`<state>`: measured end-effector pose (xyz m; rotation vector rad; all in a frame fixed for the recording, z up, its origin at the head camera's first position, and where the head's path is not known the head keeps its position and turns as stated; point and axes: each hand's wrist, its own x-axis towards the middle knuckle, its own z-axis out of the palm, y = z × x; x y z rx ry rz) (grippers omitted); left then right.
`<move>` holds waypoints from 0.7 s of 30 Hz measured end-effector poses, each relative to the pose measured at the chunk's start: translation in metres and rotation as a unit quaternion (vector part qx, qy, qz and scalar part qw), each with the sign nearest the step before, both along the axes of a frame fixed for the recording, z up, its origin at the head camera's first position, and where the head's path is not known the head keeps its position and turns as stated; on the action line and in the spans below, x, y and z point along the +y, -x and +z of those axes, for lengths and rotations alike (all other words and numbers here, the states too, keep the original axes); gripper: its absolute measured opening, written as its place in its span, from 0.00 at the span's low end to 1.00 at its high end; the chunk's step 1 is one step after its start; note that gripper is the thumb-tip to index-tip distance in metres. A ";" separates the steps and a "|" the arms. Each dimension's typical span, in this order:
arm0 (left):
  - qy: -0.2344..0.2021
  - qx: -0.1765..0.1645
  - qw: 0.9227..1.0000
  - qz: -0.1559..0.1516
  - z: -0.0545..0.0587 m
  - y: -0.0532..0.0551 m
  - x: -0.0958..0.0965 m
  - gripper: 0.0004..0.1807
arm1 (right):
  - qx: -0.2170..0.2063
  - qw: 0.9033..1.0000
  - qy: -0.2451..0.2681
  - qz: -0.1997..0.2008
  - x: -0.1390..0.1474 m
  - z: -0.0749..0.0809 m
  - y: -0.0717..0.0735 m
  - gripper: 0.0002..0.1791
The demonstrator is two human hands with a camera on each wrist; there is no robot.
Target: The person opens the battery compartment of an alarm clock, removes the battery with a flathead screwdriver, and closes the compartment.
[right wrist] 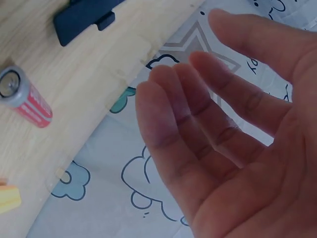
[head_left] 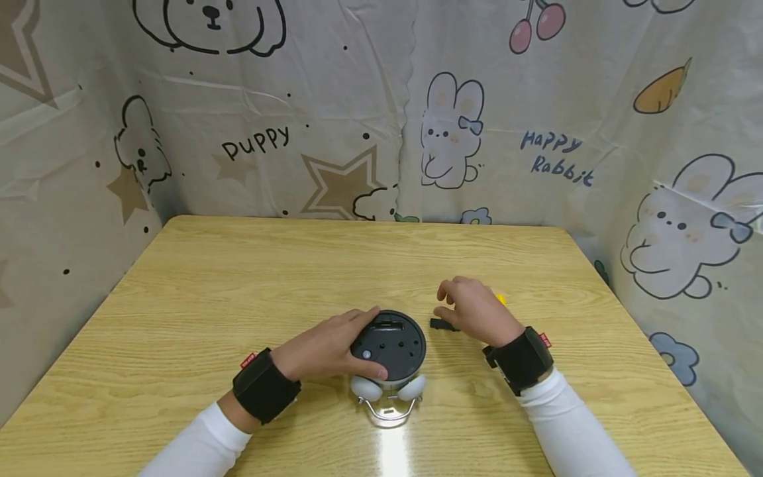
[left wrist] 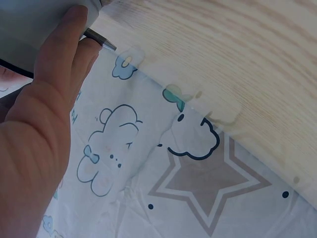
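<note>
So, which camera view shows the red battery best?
The right wrist view: the red battery shows its metal end and red side plainly. In the head view it cannot be made out, probably hidden by the right hand; the left wrist view shows none of it.

**Bits we cannot see**

The left hand (head_left: 330, 346) hides part of the clock (head_left: 391, 356). The right hand (head_left: 479, 311) seems to hide most of a yellow thing (head_left: 501, 299). The right wrist view's top edge cuts off a black piece (right wrist: 81, 21).
</note>
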<state>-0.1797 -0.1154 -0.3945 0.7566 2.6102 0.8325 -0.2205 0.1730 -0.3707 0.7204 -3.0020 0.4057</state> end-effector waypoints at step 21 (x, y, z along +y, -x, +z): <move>-0.004 -0.004 1.000 -0.001 -0.001 0.001 0.000 0.63 | -0.041 0.999 -0.029 0.021 -0.004 -0.017 0.001 0.13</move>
